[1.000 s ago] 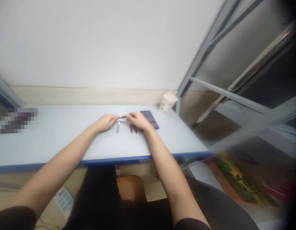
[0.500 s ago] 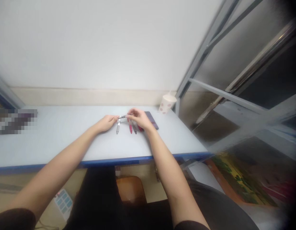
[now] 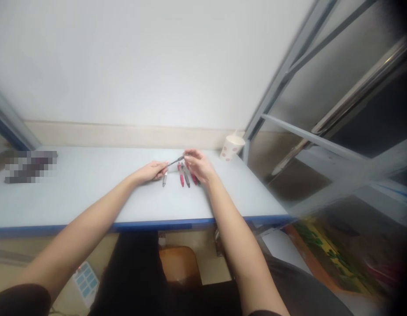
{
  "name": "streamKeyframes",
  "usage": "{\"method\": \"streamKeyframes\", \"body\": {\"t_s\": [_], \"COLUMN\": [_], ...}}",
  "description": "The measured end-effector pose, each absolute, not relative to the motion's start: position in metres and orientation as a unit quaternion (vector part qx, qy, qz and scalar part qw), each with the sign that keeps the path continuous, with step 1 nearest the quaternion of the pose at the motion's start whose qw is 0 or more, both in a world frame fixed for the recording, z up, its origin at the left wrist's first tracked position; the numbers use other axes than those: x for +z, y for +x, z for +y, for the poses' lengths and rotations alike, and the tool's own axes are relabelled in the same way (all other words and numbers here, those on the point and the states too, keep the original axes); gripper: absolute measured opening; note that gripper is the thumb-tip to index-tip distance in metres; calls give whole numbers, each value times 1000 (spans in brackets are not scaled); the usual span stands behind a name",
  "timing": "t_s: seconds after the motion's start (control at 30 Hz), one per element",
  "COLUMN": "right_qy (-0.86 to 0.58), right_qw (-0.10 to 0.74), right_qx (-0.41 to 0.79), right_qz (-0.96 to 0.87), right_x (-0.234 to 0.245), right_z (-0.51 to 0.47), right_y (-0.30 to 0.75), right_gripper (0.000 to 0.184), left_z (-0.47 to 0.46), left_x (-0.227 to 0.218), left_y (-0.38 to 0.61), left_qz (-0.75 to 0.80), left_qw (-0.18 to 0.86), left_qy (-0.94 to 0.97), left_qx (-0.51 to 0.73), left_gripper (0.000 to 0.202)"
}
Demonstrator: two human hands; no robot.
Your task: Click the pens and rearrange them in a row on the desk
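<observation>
**Hands:** L hand was closed, fingers together, gripping the lower end of a slim dark pen. R hand was also closed, w/ thumb and fingers curled around the pen's upper end. The pen was held in the air between both hands, tilted up to the R, just above the desk and not touching it.

**Items on desk:** Three more pens lay just below the held pen, near the front of R hand. A silver pen sat just beside L fingertips. A pink pen and a gray pen lay side by side, approx. parallel. A red pen lay partly behind R hand; contact w/ the hand could not be confirmed.

**Surroundings:** The desk had a white top and a blue front edge. A dotted paper cup stood at the back R corner, against the wall. A pixelated, unreadable item lay at far L, well apart from both hands. A gray metal frame stood to the R of the desk. A brown chair seat showed below the desk.
</observation>
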State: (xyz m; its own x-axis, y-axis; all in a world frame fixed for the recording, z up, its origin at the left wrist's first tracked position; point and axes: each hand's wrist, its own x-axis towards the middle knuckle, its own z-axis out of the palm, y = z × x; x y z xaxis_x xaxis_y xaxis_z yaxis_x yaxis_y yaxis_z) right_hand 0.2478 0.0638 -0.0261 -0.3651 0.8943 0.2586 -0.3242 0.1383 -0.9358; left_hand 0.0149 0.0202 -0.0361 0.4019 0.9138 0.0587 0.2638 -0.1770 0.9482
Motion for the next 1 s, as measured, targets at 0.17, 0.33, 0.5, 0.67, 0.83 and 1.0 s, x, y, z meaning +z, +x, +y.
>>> {"method": "streamKeyframes", "body": {"t_s": [0.17, 0.33, 0.5, 0.67, 0.83, 1.0], "right_qy": [-314, -335, -344, -353, -346, -322], "right_qw": [590, 617, 619, 604, 559, 502], "right_qx": [501, 457, 455, 466, 498, 549], "right_qz": [-550, -547, -540, -542, -566, -586], "right_x": [-30, -33, -33, -33, -30, -26], "right_z": [75, 80, 80, 79, 71, 66], "right_y": [245, 247, 248, 247, 246, 248], "right_gripper": [46, 41, 41, 40, 42, 44], "left_z": [23, 25, 26, 28, 26, 24], "left_x": [-41, -44, -46, -48, -48, -48], "left_y": [17, 16, 15, 16, 18, 17], "left_qz": [438, 455, 458, 453, 444, 444], "left_qw": [445, 421, 414, 415, 414, 410], "left_qy": [676, 671, 672, 676, 685, 688], "left_qx": [390, 406, 410, 406, 403, 403], "left_gripper": [52, 49, 46, 43, 44, 45]}}
